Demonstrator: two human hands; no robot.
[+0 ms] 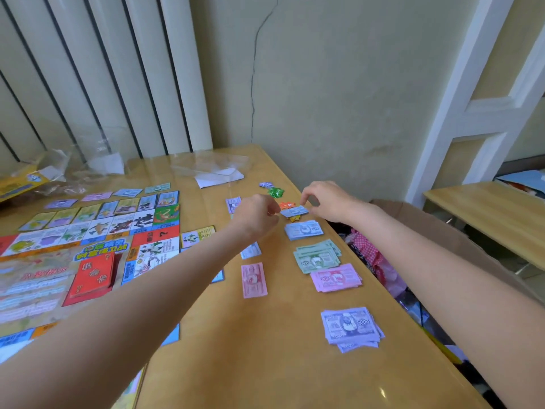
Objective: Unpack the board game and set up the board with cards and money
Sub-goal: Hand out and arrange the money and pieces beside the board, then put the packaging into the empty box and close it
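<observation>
The game board (97, 231) lies flat on the left of the wooden table (265, 335), with a red card deck (93, 276) on it. Money stacks line the table's right side: blue (303, 230), green (317, 256), pink (336, 277) and purple (351, 327). A single pink note (253, 280) lies apart. Both my hands reach to the far right corner. My right hand (324, 202) pinches the edge of a small blue note stack (295, 211). My left hand (259, 215) is closed at that stack's other end; what it holds is hidden.
Small orange (286, 205), green (275, 191) and purple (265, 184) tokens lie beyond the hands. A white paper in clear plastic (219, 175) rests at the back. The yellow box (17, 184) and wrapping sit far left. A cardboard box (442, 231) stands beside the table's right edge.
</observation>
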